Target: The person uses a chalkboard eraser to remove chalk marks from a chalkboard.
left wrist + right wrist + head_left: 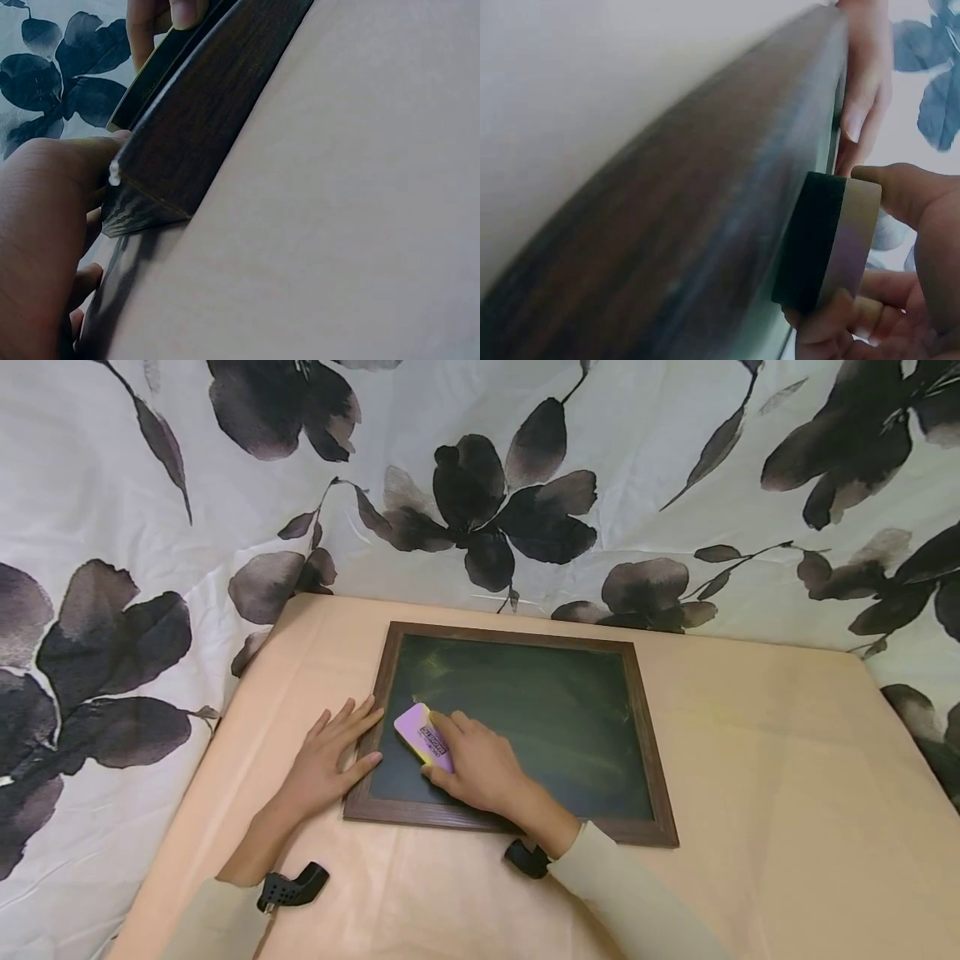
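Note:
A chalkboard (pixel 525 727) in a brown wooden frame lies on the table, its dark green surface smeared with faint yellowish chalk. My right hand (pixel 483 768) grips a purple chalkboard eraser (pixel 422 735) between thumb and fingers, over the board's left part. In the right wrist view the eraser (pixel 829 240) shows a dark felt layer facing the board. My left hand (pixel 330 760) rests with fingers spread against the left side of the frame (pixel 382 677). The left wrist view shows that hand (pixel 45 217) beside the frame's corner.
A peach-coloured cloth (pixel 750 760) covers the table around the board. Behind and to the sides hangs a white sheet with dark flowers (pixel 480 510). Black wrist devices sit at the left wrist (pixel 292 887) and the right wrist (pixel 527 858).

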Demonstrator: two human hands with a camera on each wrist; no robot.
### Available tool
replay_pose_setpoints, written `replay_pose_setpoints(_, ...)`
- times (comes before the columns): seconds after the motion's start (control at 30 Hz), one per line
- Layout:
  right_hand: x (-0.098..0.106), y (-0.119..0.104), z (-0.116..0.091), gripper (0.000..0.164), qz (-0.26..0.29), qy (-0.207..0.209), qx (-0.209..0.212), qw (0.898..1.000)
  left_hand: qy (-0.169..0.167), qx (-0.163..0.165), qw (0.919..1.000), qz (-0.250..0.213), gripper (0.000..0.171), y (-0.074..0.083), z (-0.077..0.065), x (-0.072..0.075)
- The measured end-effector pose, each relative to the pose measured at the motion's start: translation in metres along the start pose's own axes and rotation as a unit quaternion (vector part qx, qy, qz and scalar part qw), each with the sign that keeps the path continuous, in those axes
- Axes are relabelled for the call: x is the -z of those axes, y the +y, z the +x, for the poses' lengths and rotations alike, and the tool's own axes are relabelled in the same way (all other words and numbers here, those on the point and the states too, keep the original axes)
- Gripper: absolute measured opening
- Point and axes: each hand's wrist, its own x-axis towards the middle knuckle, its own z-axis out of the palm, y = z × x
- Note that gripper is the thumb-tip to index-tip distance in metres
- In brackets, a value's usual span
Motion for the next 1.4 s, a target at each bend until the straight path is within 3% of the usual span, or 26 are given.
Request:
replay_pose_setpoints(0.1, -0.001, 0.001, -0.003, 0.066, -0.012, -0.008, 0.022, 1.000, -0.004, -0.003, 1.0000, 0.006, 0.060, -0.002, 0.003, -0.002)
replay_pose_setpoints(0.33, -0.001, 0.000, -0.010, 0.065, 0.017, -0.023, 0.019, 0.999, -0.009, -0.006, 0.9999, 0.008, 0.060, -0.009, 0.003, 0.001)
replay_pose_setpoints(0.47, 0.001, 0.002, -0.018, 0.065, 0.009, 0.015, 0.021, 1.000, 0.001, -0.002, 1.0000, 0.004, 0.060, -0.014, -0.002, 0.007)
replay_pose_setpoints(0.6, 0.014, 0.018, -0.033, 0.064, 0.011, 0.068, 0.012, 0.998, 0.005, 0.005, 1.0000, -0.001, 0.060, -0.017, -0.008, 0.008)
replay_pose_setpoints(0.77, 0.038, 0.057, -0.060, 0.066, -0.015, 0.146, -0.023, 0.989, 0.011, 0.010, 0.9999, -0.004, 0.060, -0.018, -0.010, 0.007)
replay_pose_setpoints(0.9, 0.053, 0.097, -0.085, 0.067, -0.032, 0.188, -0.075, 0.979, 0.012, 0.008, 0.9999, -0.001, 0.060, -0.019, -0.008, 0.005)
replay_pose_setpoints(1.2, 0.071, 0.200, -0.147, 0.069, -0.038, 0.192, -0.235, 0.952, 0.004, 0.008, 0.9999, 0.006, 0.061, -0.019, -0.003, 0.003)
replay_pose_setpoints(1.4, 0.081, 0.236, -0.171, 0.070, -0.023, 0.191, -0.293, 0.937, 0.005, 0.004, 1.0000, 0.006, 0.060, -0.018, 0.000, 0.001)
